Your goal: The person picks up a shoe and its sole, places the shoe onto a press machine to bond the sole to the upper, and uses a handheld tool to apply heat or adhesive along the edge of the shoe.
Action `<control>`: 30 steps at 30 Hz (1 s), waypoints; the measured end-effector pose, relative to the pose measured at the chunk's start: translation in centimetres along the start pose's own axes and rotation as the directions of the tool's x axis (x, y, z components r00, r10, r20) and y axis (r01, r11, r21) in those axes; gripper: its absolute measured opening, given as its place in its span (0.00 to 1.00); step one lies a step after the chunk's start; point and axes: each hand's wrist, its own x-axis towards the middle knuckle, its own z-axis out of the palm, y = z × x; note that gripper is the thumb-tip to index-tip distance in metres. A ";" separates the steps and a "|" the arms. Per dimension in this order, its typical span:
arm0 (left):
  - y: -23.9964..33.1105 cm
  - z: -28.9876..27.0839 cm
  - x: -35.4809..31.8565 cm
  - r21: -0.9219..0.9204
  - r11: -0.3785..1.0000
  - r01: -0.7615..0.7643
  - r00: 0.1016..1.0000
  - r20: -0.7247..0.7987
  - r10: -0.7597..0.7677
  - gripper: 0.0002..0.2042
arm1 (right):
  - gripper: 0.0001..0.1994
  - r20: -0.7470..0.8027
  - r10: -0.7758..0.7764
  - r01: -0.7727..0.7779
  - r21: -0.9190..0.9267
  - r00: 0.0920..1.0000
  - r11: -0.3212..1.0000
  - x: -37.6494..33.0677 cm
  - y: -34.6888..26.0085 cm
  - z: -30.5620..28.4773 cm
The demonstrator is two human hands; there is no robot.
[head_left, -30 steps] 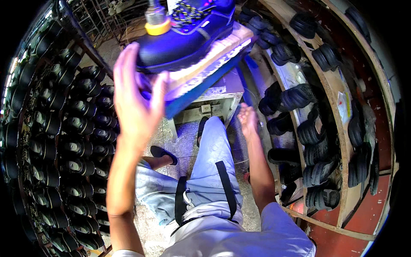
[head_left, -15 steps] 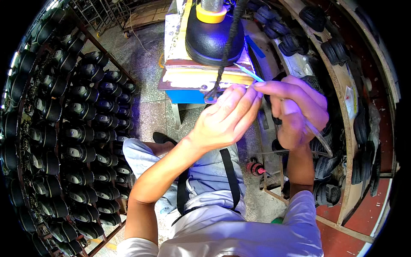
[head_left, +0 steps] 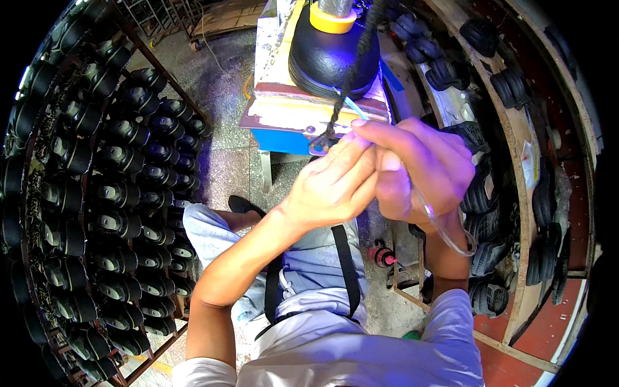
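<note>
My right hand point(head_left: 422, 168) is closed around a thin light-blue pen-like tool point(head_left: 356, 109). A clear flexible tube point(head_left: 448, 237) trails from below that hand. The tool's tip is at the ridged lower edge of a black, smooth, rounded thing point(head_left: 330, 61) shaped like a shoe toe; whether it touches cannot be told. My left hand point(head_left: 332, 187) is closed against my right fingers, its own fingers pressed together; what they may grip is hidden. A dark braided cord point(head_left: 342, 97) hangs in front of the black thing.
The black thing stands on a layered, stained block point(head_left: 284, 116) above a blue base point(head_left: 278, 141), with a yellow ring point(head_left: 333, 20) above it. Racks of black shoes point(head_left: 116, 226) fill the left. Shelves point(head_left: 516, 193) with black soles curve along the right. A dark bottle with a pink part point(head_left: 384, 257) is on the floor.
My right hand has moved left, closer against my left hand. The blue tool's tip has shifted left along the black thing's lower edge. The whole view has turned slightly.
</note>
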 end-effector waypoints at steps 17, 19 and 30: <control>-9.1 -7.1 -3.0 0.091 0.980 0.177 0.944 -0.296 -0.143 0.16 | 0.14 -0.195 0.016 0.005 0.108 0.981 0.994 1.9 3.5 9.6; -10.2 -7.3 -3.1 0.139 0.952 0.271 0.926 -0.308 -0.219 0.17 | 0.15 -0.221 0.029 -0.006 0.103 0.975 0.995 1.9 4.9 10.5; -17.5 -6.8 -1.9 0.216 0.843 0.493 0.851 -0.319 -0.416 0.29 | 0.10 -0.248 0.025 -0.042 -0.067 0.968 0.997 0.3 12.4 7.4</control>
